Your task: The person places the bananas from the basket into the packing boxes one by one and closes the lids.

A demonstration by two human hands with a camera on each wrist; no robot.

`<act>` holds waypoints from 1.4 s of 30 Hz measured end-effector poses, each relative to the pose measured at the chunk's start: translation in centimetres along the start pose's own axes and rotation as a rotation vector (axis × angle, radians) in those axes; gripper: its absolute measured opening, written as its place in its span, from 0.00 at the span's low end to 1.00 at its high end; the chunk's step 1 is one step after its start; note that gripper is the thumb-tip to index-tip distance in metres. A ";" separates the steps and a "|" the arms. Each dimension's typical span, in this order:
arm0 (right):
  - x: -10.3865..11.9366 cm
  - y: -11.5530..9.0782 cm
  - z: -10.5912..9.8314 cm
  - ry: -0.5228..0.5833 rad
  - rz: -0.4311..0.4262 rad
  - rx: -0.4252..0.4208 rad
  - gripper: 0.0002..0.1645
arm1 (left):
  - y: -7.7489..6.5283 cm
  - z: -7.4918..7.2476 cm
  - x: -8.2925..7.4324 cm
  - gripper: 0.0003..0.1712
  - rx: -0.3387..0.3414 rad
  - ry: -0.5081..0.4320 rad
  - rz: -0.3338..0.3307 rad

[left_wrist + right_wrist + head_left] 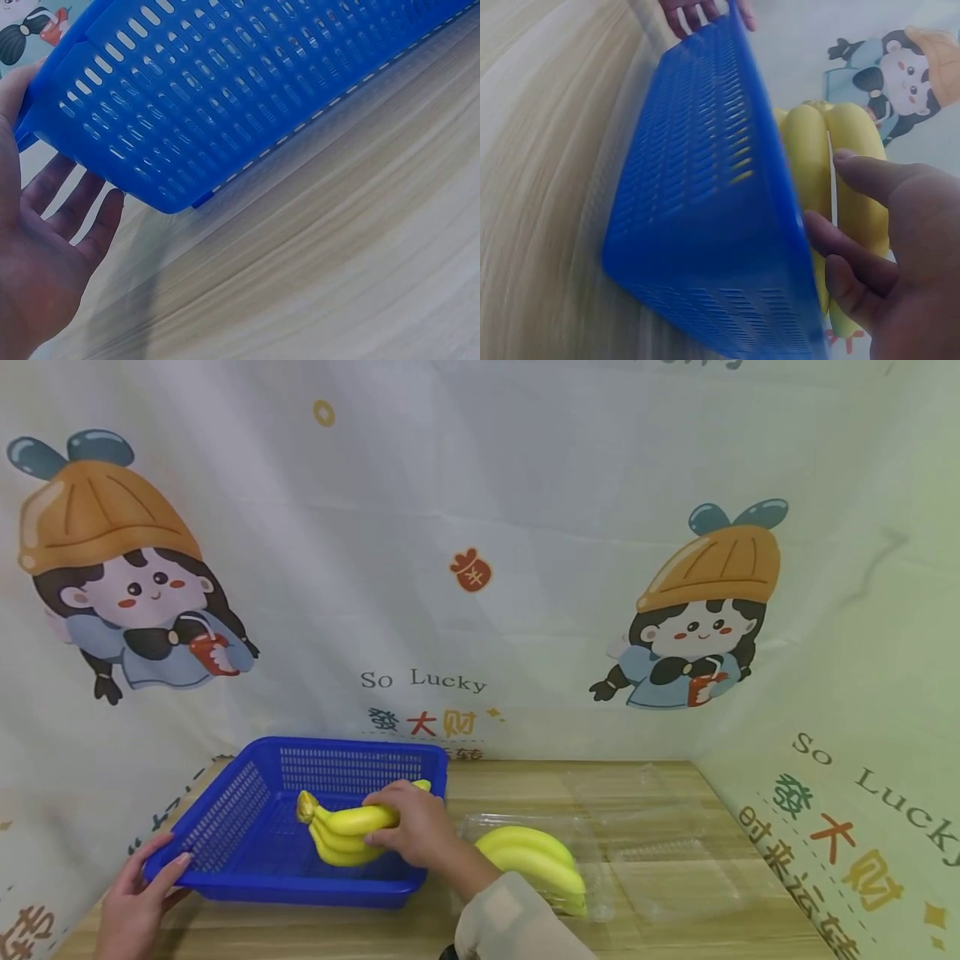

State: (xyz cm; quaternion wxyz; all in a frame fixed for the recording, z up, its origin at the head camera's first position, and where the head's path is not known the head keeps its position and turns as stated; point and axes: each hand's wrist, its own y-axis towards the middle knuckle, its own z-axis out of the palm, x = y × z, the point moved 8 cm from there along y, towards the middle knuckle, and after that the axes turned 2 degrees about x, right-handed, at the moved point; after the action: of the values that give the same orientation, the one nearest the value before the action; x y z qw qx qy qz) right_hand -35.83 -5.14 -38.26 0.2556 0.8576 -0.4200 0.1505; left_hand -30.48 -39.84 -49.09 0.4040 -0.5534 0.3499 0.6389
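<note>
A blue plastic basket (300,891) with slotted sides stands on the left part of the table. My left hand (138,893) holds its front left corner, thumb over the rim and fingers under it; the left wrist view shows those fingers (79,202) against the outer wall. My right hand (420,827) grips a bunch of yellow bananas (348,846) between thumb and fingers, over the right part of the basket. The bunch's brownish stem end points left. In the right wrist view, the basket's wall partly hides the bananas (806,157).
Right of the basket, more yellow bananas (528,852) lie in a clear plastic container (600,893), partly behind my right forearm. Its transparent lid part (675,868) spreads to the right on the wooden table (510,785). A printed cloth (525,460) hangs behind and at the sides.
</note>
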 end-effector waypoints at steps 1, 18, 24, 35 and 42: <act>-0.1 -0.1 -0.3 0.024 0.000 -0.015 0.23 | 0.0 0.0 0.0 0.34 -0.007 0.006 -0.006; 0.0 -2.3 -4.6 0.233 -0.048 -0.211 0.23 | 0.0 -0.1 -0.1 0.33 -0.003 0.045 -0.007; -0.6 -2.9 -5.7 0.275 -0.042 -0.231 0.24 | 0.2 0.1 -0.2 0.33 0.029 0.011 0.010; -2.6 -4.5 -8.3 0.307 -0.023 -0.308 0.25 | 0.3 -0.3 0.5 0.36 -0.026 0.062 -0.054; -5.0 -5.4 -9.8 0.331 0.004 -0.334 0.24 | 0.5 -0.3 0.6 0.36 -0.046 0.077 -0.095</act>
State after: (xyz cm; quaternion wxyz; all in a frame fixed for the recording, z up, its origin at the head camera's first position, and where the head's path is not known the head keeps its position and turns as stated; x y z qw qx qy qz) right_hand -35.01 6.44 -34.20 0.4592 0.7662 -0.3931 0.2180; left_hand -30.87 -40.29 -49.71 0.4073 -0.6029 0.3237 0.6049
